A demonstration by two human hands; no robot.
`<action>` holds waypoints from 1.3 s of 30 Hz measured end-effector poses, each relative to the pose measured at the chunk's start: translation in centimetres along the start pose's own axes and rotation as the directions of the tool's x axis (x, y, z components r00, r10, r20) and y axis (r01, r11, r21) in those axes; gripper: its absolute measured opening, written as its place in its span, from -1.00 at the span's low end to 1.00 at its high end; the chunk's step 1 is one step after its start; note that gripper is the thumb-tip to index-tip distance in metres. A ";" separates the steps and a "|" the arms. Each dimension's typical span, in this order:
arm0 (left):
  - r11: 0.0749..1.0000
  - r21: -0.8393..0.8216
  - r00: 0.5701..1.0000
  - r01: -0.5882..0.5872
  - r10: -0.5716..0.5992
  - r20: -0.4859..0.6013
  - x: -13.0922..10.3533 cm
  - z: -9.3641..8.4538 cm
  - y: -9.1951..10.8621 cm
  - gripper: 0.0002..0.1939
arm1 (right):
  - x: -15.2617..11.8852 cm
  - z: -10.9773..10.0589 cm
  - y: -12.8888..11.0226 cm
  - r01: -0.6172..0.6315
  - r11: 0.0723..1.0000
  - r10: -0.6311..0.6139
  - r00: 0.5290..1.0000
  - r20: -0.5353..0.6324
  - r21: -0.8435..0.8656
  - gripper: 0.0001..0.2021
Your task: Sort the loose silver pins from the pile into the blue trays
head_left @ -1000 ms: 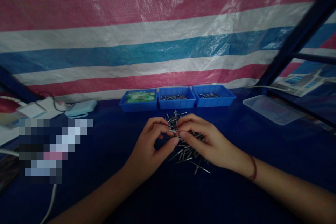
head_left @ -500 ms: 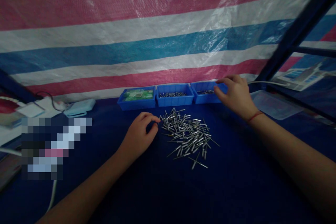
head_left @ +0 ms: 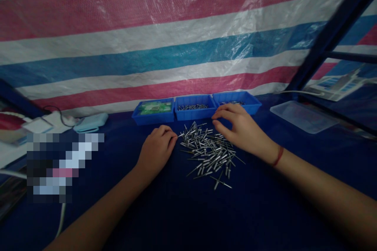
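Lying every which way, slim metal rivets (head_left: 218,155), long axes crossing.

Striped plastic sheeting (head_left: 165,35) as backdrop, dark blue tabletop (head_left: 165,215), blue frame bars (head_left: 326,41), dim light

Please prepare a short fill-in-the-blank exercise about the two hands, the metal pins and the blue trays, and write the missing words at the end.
1. In this view, the left hand is at the ____ side of the pile of metal pins.
2. The thumb and index fingertips of the right hand are ____, not touching.
3. The band around the right wrist is ____ in colour.
4. Beyond the pile, ____ blue trays stand in a row.

Missing words: left; apart; red; three.
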State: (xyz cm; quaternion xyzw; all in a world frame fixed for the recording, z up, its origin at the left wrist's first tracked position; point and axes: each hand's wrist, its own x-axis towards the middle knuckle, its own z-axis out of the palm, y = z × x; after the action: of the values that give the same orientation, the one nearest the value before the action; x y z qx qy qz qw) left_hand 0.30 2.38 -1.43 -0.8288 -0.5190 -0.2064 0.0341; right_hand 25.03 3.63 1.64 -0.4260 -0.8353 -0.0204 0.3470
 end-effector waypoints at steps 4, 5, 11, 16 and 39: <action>0.993 0.054 0.990 -0.108 0.113 -0.090 -0.5 -0.9 1.5 -0.81 | -0.8 0.8 -2.7 0.059 0.989 -0.080 0.985 0.153 0.138 -0.75; 0.987 0.062 0.982 -0.150 0.156 -0.110 -0.7 -1.2 2.0 -0.83 | -1.0 1.0 -3.3 0.081 0.983 -0.112 0.976 0.188 0.166 -0.73; 0.968 -0.121 0.965 -0.221 0.200 -0.168 -1.8 -2.2 4.0 -0.89 | -1.6 1.2 -5.0 0.094 0.959 -0.157 0.962 0.225 0.266 -0.73; 0.912 -0.399 0.987 -0.092 0.031 -0.157 -2.0 -2.2 3.7 -0.82 | -1.5 1.3 -4.9 -0.074 0.867 -0.023 0.982 0.188 0.493 -0.80; 0.886 -0.438 0.959 -0.149 0.021 -0.283 -2.5 -2.7 4.0 -0.89 | -1.6 1.6 -5.6 -0.214 0.735 0.048 0.963 0.266 0.643 -0.86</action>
State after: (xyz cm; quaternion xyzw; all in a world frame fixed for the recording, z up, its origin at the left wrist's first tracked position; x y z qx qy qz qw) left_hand 2.03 -2.29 0.71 -0.7999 -0.4094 -0.4313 -0.0814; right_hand 20.70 -0.47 0.90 -0.3316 -0.7894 0.3533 0.3770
